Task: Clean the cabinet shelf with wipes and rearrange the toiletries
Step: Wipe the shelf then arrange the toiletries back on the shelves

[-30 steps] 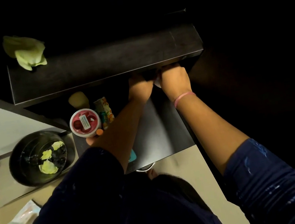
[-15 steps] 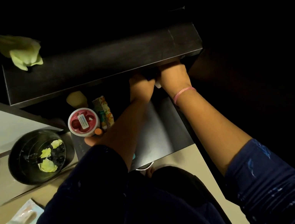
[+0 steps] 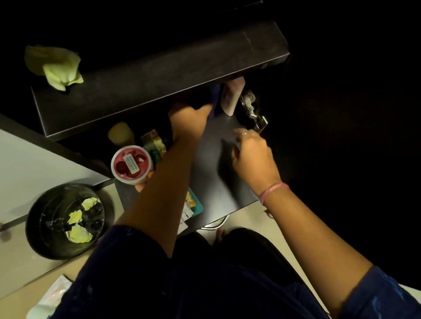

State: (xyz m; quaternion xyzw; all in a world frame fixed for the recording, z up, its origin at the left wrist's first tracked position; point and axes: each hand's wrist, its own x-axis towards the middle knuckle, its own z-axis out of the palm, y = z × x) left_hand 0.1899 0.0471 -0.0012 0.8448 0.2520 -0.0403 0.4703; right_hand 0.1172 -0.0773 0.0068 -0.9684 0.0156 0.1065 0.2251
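On the dark shelf [image 3: 223, 174], a pale bottle [image 3: 231, 97] stands between apart hands, grips unclear.

A crumpled green wipe [image 3: 58, 69] lies on the dark top shelf [image 3: 162, 81].

A home bathroom: dark cabinet shelf [image 3: 162, 81] (toiletries below), waste bin [image 3: 50, 241].

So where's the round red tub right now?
The round red tub sits on the lower shelf, left of the person's left arm, just in front of the yellowish bottle.
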